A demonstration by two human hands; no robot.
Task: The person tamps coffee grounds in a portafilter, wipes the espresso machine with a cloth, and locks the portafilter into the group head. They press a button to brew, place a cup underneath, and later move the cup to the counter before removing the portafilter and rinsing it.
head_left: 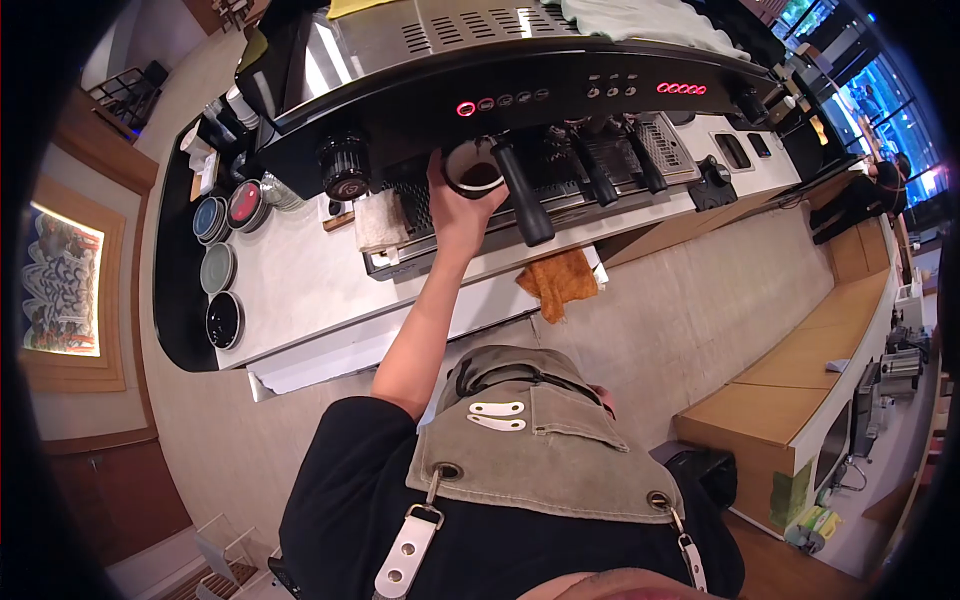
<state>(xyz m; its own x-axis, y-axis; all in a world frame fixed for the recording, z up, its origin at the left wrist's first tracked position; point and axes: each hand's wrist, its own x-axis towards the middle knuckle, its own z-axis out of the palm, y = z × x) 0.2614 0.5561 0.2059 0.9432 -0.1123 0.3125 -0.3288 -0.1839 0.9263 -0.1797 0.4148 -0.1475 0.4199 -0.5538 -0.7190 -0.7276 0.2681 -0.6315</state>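
Note:
My left hand (465,212) is wrapped round a white cup (459,160) with dark coffee inside, holding it under the spout of the espresso machine (400,105). Just right of the cup, a black portafilter handle (526,195) slants down toward me. A brew button glows red on the panel above. My right arm is not stretched out to the machine; only a small patch of skin shows at the apron's edge (603,398), and the fingers there are hidden.
A folded white cloth (381,220) lies left of the drip tray. Saucers (224,318) and stacked cups (245,203) stand on the left counter. An orange cloth (560,281) hangs from the counter edge. A person (868,198) is at the far right, beyond a wooden counter (770,400).

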